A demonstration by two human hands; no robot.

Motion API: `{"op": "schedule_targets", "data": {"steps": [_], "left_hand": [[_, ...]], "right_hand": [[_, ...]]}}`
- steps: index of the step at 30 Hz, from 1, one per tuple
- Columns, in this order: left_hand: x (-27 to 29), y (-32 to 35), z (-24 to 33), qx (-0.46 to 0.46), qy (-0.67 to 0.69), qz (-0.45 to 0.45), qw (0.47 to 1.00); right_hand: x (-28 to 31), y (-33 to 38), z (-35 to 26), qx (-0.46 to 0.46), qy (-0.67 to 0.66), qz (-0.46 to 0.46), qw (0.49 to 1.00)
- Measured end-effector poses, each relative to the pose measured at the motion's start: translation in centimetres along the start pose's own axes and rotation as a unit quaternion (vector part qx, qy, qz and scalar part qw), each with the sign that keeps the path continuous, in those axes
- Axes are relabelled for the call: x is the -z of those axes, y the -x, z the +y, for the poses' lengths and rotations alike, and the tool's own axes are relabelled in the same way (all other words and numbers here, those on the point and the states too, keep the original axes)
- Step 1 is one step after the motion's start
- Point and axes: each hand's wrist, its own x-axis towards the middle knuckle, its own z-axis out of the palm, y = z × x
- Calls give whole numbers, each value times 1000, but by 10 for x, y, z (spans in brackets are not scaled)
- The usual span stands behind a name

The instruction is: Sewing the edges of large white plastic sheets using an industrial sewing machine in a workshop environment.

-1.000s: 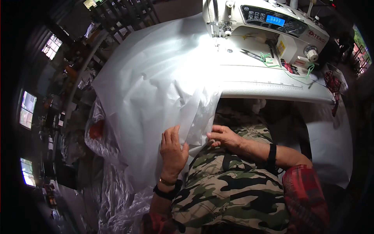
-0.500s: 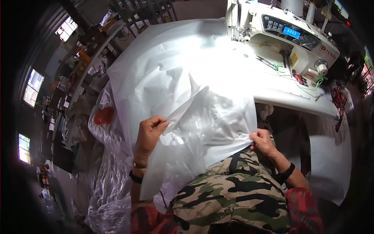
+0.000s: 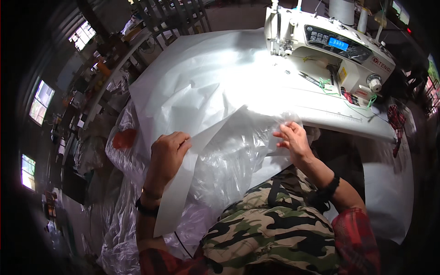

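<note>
A large white sheet [image 3: 178, 98] drapes from the sewing table toward my lap, with a crinkled clear plastic film [image 3: 224, 160] lying against it. My left hand [image 3: 168, 153] is closed on the folded edge of the white sheet, thumb against fingers. Below that hand, a flap of the sheet hangs down along my forearm. My right hand [image 3: 294, 142] is raised by the table's front edge. Its thumb and forefinger pinch a bunched corner of the film, while the other fingers are loosely bent and apart.
A white sewing machine [image 3: 334, 46] with a lit display stands at the back right on its table [image 3: 339, 107]. Tweezers [image 3: 311, 79] and green thread lie under its arm. More plastic film [image 3: 123, 224] heaps at the left, near an orange-red patch [image 3: 124, 139]. Camouflage cloth [image 3: 275, 220] covers my lap.
My right hand has moved up and slightly left, from the white sheet's lower right edge to the film, lifting it. My left hand has shifted slightly left with the sheet's edge.
</note>
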Motion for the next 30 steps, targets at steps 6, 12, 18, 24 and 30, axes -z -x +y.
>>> {"op": "schedule_targets", "data": {"steps": [6,12,18,24,30], "left_hand": [[12,17,60,-183,-28,-34,982],[-30,41,90,-206,165,-179,948],[-101,49,79,-51,267,-160,949],[-156,73,33,-84,-65,-169,980],[-106,85,-16,-74,-176,-122,974]], "right_hand": [[-12,31,14,-33,70,-321,944],[-6,63,2,-140,150,-498,842],[7,71,19,-18,135,-272,953],[5,64,21,-78,-9,-274,959],[-6,49,18,-172,-86,-326,926]]}}
